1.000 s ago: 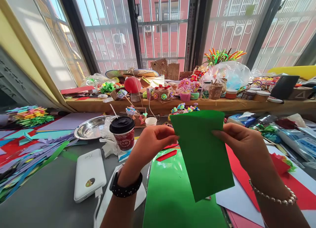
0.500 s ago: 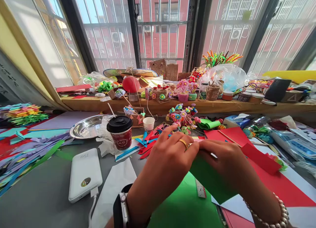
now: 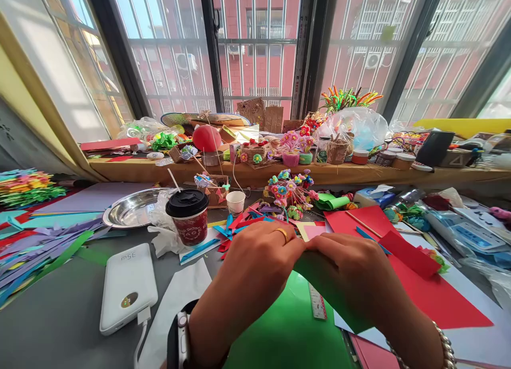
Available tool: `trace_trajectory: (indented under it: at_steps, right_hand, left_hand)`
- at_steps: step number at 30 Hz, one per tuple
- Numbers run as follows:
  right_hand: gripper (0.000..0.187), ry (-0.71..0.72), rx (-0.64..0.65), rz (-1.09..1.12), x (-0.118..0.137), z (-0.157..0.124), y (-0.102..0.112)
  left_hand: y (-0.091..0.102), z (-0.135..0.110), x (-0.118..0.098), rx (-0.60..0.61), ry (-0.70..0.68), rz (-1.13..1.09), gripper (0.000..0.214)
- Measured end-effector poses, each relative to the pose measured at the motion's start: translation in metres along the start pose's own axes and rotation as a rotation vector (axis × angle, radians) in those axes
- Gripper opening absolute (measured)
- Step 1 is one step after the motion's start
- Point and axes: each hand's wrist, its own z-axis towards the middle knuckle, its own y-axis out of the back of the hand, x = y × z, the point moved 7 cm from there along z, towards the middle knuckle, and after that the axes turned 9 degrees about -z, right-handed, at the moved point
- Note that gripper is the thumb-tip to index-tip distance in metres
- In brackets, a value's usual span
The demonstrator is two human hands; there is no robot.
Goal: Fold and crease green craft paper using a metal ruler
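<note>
Both my hands meet at the middle of the table over a small green paper sheet [image 3: 319, 276]. My left hand [image 3: 255, 262], with a gold ring and a dark watch at the wrist, curls its fingers down on the sheet's top edge. My right hand [image 3: 351, 268], with a bead bracelet at the wrist, pinches the same edge beside it. The sheet lies low, partly hidden under both hands, over a larger green sheet [image 3: 287, 331] and a ruler [image 3: 317, 302].
A lidded red coffee cup [image 3: 187, 217], a white power bank [image 3: 126, 286] and a steel bowl [image 3: 133, 212] stand to the left. Red paper [image 3: 439, 294] lies right. Paper scraps [image 3: 40, 246] pile at far left. Paper flowers [image 3: 291, 190] and craft clutter crowd the sill.
A second ago both hands held the green sheet upright in the air. They have brought it down to the table and closed together over its top edge.
</note>
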Motion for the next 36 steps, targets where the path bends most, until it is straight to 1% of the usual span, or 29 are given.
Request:
trace_trajectory:
  at_steps: [4, 7, 10, 12, 15, 18, 21, 23, 25, 27, 29, 32, 34, 36]
  right_hand:
    - [0.029, -0.002, 0.003, 0.030, -0.002, 0.001, -0.002]
    - [0.024, -0.008, 0.006, 0.098, -0.008, 0.001, -0.003]
    - [0.026, -0.051, -0.015, 0.106, -0.017, 0.001, -0.002]
    - [0.024, -0.047, 0.000, 0.071, -0.018, 0.001, -0.003]
    - [0.023, 0.000, 0.013, -0.012, -0.010, 0.003, -0.004]
    - [0.026, 0.035, -0.005, -0.066, -0.003, 0.004, -0.005]
    - [0.027, 0.027, -0.027, -0.026, -0.004, 0.005, -0.006]
    - [0.024, 0.012, -0.013, 0.060, -0.009, 0.005, -0.008]
    - [0.021, 0.000, -0.014, 0.129, -0.017, 0.006, -0.009]
    - [0.021, -0.010, -0.033, 0.140, -0.025, 0.006, -0.009]
    - [0.022, -0.015, -0.035, 0.127, -0.031, 0.006, -0.009]
    - [0.023, -0.014, -0.034, 0.067, -0.032, 0.006, -0.011]
    - [0.025, -0.006, -0.052, 0.023, -0.028, 0.005, -0.010]
    - [0.026, 0.016, -0.067, 0.015, -0.021, 0.006, -0.009]
  left_hand:
    - [-0.001, 0.001, 0.001, -0.009, -0.031, 0.032, 0.013]
    - [0.007, -0.001, 0.006, -0.036, -0.038, 0.041, 0.014]
    - [0.018, -0.002, 0.013, -0.063, 0.001, 0.060, 0.015]
    - [0.019, -0.003, 0.017, -0.056, 0.046, 0.090, 0.015]
    - [0.011, -0.001, 0.018, -0.014, 0.080, 0.118, 0.014]
    - [-0.003, 0.004, 0.013, 0.033, 0.047, 0.092, 0.011]
    - [-0.008, 0.006, 0.012, 0.043, 0.018, 0.079, 0.011]
    - [-0.004, 0.005, 0.015, 0.028, 0.014, 0.090, 0.011]
    - [0.006, 0.001, 0.022, 0.002, 0.034, 0.110, 0.013]
    - [0.015, -0.002, 0.031, -0.021, 0.069, 0.124, 0.014]
    - [0.019, -0.004, 0.037, -0.019, 0.092, 0.121, 0.014]
    - [0.014, -0.001, 0.039, -0.007, 0.121, 0.117, 0.012]
    - [0.005, 0.003, 0.034, 0.006, 0.118, 0.103, 0.010]
    - [-0.005, 0.007, 0.024, 0.024, 0.080, 0.082, 0.010]
